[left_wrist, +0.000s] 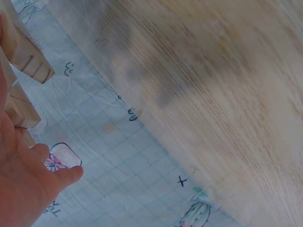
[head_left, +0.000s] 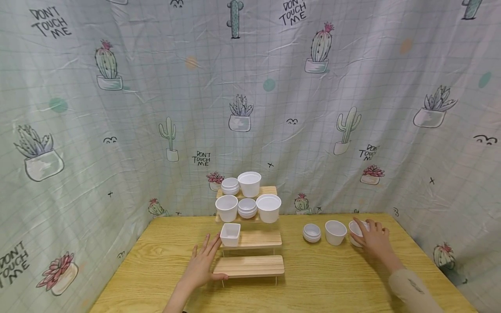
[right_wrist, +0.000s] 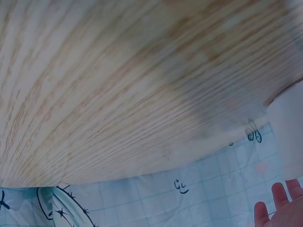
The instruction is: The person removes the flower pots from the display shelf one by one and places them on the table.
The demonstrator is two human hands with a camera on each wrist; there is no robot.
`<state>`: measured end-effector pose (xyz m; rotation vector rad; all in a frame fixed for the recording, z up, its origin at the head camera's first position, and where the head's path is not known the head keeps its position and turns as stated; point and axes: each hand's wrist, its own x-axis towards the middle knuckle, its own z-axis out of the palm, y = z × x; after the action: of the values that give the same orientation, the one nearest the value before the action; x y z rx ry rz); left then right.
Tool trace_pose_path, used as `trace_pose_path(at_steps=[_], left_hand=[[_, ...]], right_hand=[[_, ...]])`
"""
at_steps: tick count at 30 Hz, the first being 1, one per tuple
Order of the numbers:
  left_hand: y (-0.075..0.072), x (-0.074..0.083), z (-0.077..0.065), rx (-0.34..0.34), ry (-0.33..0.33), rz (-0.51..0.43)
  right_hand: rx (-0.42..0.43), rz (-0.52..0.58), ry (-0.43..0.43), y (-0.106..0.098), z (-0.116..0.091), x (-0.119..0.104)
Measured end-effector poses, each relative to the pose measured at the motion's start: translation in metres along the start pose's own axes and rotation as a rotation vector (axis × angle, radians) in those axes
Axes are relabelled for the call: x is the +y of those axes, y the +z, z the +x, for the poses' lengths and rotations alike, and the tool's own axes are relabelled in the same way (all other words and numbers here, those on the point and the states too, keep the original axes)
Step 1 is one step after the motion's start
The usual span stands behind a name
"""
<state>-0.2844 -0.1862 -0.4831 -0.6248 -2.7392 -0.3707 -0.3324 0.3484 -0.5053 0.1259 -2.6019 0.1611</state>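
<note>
My left hand (head_left: 199,267) lies against the left side of a stepped wooden rack (head_left: 250,266), its fingers extended and its thumb at the lowest step. Its fingertips come close to a square white pot (head_left: 230,234) on the step above; whether they touch is unclear. At the right of the table, my right hand (head_left: 377,239) grips a round white pot (head_left: 355,233) by its rim, partly covering it. This pot (right_wrist: 289,127) also enters the right wrist view at the edge. Left of it stand another round pot (head_left: 335,233) and a low rounded pot (head_left: 312,233).
The rack's upper steps carry several white pots, among them a wide cup-shaped one (head_left: 268,208) and a low one (head_left: 247,208). A cactus-print curtain (head_left: 270,143) hangs behind and beside the wooden table (head_left: 313,278).
</note>
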Motion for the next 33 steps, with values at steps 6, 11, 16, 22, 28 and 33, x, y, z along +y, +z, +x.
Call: trace_pose_path(at_steps=[6,11,16,22,28,33], left_hand=[[0.002,-0.002,-0.002,0.063,0.042,0.01],[0.0,-0.001,-0.001,0.027,0.016,0.001],[-0.001,0.001,-0.001,0.003,0.008,-0.008],[0.0,0.001,0.0,0.001,0.004,0.003],[-0.003,0.003,0.0,-0.022,-0.011,-0.006],[-0.004,0.004,0.0,-0.034,-0.016,0.0]], right_hand=[[0.068,-0.019,-0.046,-0.002,-0.002,0.001],[0.065,-0.025,-0.063,-0.004,-0.004,0.0],[0.076,-0.034,-0.111,-0.005,-0.007,-0.003],[0.131,-0.021,-0.16,-0.008,-0.01,-0.012],[0.151,0.009,-0.183,-0.014,-0.012,-0.024],[0.197,0.009,-0.228,-0.016,-0.014,-0.036]])
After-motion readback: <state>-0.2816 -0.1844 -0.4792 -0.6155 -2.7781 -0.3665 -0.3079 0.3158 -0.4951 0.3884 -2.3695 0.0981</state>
